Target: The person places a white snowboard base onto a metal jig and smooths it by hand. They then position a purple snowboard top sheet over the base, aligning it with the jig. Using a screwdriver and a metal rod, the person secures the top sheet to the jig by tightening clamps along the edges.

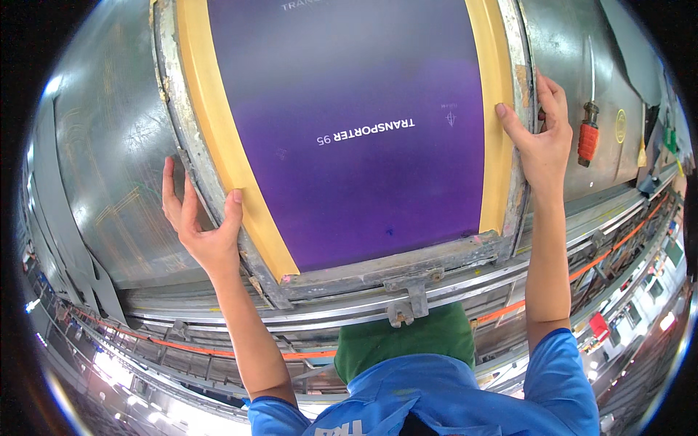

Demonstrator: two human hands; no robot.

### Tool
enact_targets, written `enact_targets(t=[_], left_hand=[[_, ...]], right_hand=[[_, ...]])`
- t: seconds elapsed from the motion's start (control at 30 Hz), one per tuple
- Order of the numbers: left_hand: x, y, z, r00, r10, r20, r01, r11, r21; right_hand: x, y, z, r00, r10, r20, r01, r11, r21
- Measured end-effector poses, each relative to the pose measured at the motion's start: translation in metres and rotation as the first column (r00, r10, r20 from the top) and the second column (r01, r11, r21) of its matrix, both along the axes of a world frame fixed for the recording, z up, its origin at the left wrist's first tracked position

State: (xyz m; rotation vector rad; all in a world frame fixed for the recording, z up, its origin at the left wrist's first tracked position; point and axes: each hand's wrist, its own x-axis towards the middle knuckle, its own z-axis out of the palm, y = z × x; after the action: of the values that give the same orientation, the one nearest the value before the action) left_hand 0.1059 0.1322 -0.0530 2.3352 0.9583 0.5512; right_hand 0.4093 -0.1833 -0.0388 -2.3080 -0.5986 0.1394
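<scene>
While both hands flank the metal frame (342, 275), its long axis runs near to far

Where the frame lies, purple sheet (363, 196) inside, it fills the middle between the hands; far end out of view. Left hand (209, 243): straddles the left rail (177, 94), thumb on the left yellow strip (233, 156), fingers spread outside; pressure cannot be told. Right hand (544, 154): pinches the right rail (520, 80), thumb at the right yellow strip (496, 182), fingers curled along the outer edge. Offset noted: left hand sits nearer the frame's near end, right hand farther along. Screwdriver (587, 138) lies right of the right hand, apart.
</scene>
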Motion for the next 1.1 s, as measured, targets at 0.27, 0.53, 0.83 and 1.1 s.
enact_targets(t=[0.27,0.53,0.83,1.1], left_hand=[[0.0019,-0.004,0.0053,1.0,0.02,-0.022,-0.021,0.998,-0.051],[0.0041,-0.0047,0.0057,0.998,0.063,-0.01,-0.063,0.994,-0.091],[0.0029,-0.0046,0.007,0.998,0.058,-0.024,-0.06,0.992,-0.107],[0.0033,-0.0039,0.0044,0.999,0.045,-0.02,-0.046,0.996,-0.077]], right_hand=[[-0.0016,-0.0013,0.0021,1.0,-0.008,-0.027,0.008,1.0,-0.013],[-0.0023,0.002,0.0039,0.997,-0.036,-0.069,0.037,0.999,0.014],[-0.0019,0.0004,0.002,0.997,-0.023,-0.07,0.025,0.999,0.026],[-0.0038,-0.0002,0.0041,0.996,-0.032,-0.079,0.031,0.999,-0.011]])
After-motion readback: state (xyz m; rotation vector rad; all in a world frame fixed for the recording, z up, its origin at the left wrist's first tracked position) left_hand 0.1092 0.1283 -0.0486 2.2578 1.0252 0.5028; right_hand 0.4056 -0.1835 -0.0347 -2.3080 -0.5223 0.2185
